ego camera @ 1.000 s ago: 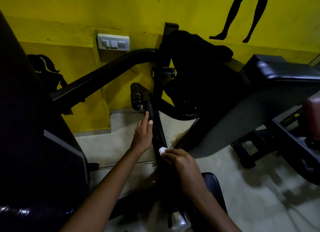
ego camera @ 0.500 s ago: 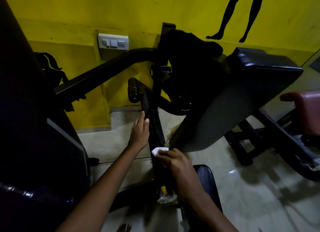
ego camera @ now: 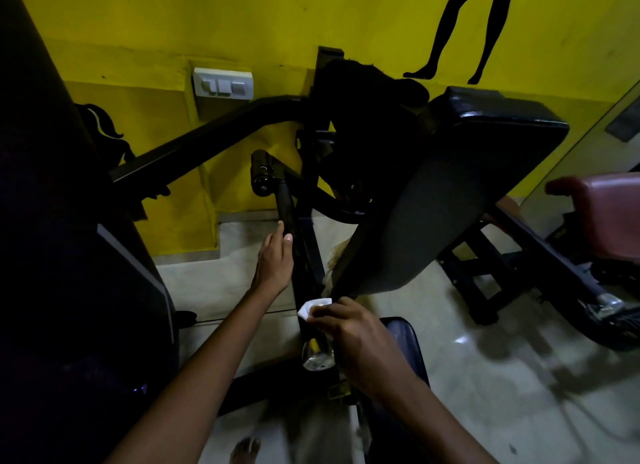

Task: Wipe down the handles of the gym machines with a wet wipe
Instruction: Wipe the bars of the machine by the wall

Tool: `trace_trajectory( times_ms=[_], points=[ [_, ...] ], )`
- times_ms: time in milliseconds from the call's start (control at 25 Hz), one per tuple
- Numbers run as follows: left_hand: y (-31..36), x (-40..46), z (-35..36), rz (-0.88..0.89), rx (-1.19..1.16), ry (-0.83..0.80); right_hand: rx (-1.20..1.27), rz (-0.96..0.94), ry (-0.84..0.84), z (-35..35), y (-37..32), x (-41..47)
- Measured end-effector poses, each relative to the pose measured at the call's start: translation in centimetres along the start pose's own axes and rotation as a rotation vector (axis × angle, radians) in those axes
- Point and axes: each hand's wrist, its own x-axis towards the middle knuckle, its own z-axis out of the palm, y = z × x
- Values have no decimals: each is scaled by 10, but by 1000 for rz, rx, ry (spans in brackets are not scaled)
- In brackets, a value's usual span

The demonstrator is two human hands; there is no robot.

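Observation:
A black machine handle bar (ego camera: 304,255) runs from a black roller end (ego camera: 262,174) near the wall down toward me, ending in a shiny chrome cap (ego camera: 317,354). My left hand (ego camera: 275,261) lies with straight fingers along the bar's left side, fingertips touching it. My right hand (ego camera: 349,335) pinches a small white wet wipe (ego camera: 311,307) against the lower part of the bar, just above the chrome cap.
A large black padded seat (ego camera: 478,193) tilts over the bar's right side. A black frame arm (ego camera: 207,141) crosses at the upper left before the yellow wall with a switch plate (ego camera: 223,84). A dark machine body (ego camera: 52,255) fills the left. A red pad (ego camera: 609,207) stands right.
My right hand with the wipe has slid a little down the bar toward me, and the chrome cap has come into view. The left hand stays on the bar.

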Motion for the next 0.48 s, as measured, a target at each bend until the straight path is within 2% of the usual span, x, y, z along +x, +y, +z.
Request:
trace_trajectory(
  times_ms=[160, 360, 480],
  points=[
    [2, -8, -1, 3, 23, 5, 26, -2, 74, -4, -11, -10],
    [0, -15, -2, 26, 18, -2, -14, 27, 20, -1, -17, -21],
    [-4, -9, -6, 69, 34, -10, -29, 140, -27, 11, -14, -15]
  ],
)
